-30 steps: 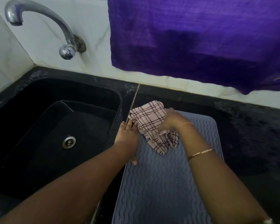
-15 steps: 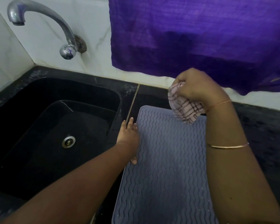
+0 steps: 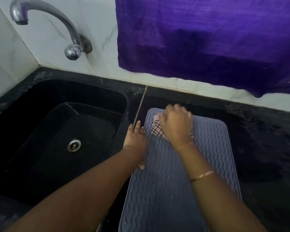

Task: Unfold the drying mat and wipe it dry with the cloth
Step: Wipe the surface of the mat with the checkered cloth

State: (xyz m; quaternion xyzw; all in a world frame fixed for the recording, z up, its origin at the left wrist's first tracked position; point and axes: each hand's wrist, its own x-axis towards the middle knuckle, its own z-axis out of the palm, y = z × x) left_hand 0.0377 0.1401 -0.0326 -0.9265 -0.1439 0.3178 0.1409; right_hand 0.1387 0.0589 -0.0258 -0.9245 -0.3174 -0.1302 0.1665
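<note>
The grey drying mat [image 3: 213,158] with wavy ridges lies unfolded and flat on the black counter, right of the sink. My right hand [image 3: 176,124] presses a bunched pink checked cloth [image 3: 157,130] onto the mat's far left corner; most of the cloth is hidden under the hand. My left hand [image 3: 136,141] lies flat with fingers spread on the mat's left edge, holding it down.
A black sink [image 3: 57,131] with a steel drain [image 3: 74,144] sits at the left, a chrome tap [image 3: 70,36] above it. A purple cloth [image 3: 208,39] hangs on the white wall behind. Black counter [image 3: 266,139] extends to the right of the mat.
My right hand lifted the cloth off the mat toward the wall, then brought it back down onto the mat's far left corner. The left hand stayed in place.
</note>
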